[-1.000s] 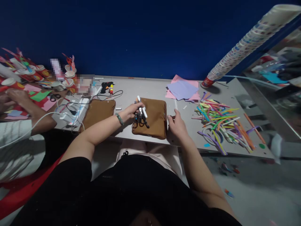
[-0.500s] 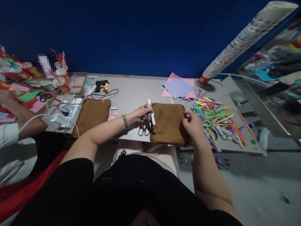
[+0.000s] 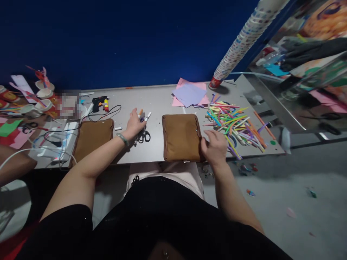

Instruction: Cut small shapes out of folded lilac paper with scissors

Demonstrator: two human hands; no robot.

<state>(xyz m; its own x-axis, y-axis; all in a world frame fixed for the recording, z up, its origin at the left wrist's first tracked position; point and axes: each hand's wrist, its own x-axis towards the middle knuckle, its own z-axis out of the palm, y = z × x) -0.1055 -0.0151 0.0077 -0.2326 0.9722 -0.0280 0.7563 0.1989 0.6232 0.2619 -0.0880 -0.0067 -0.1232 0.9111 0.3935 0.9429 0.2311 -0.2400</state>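
My left hand (image 3: 135,124) is over a bundle of black-handled scissors (image 3: 144,137) and white markers (image 3: 148,116), one with an orange end. Its thumb and fingers are around the bundle, though part of the grip is hidden. To the right, a square brown padded cushion (image 3: 181,137) with dark piped edges lies flat at the table's front edge. My right hand (image 3: 214,146) is at that cushion's right side, fingers bent and apart, its thumb close to the edge; whether they touch I cannot tell.
A second brown cushion (image 3: 93,139) lies left beside a white power strip (image 3: 69,139). Coloured strips (image 3: 233,124) are heaped at right, pink and lilac paper (image 3: 189,93) behind. A tall stack of paper cups (image 3: 238,47) leans there. A black glue gun (image 3: 99,103) sits at the back; another person's arm (image 3: 15,160) is at left.
My left hand has moved the scissors and markers left, away from the cushion's left edge. My right hand has loosened from the cushion's right edge and come nearer to me. The view has shifted.
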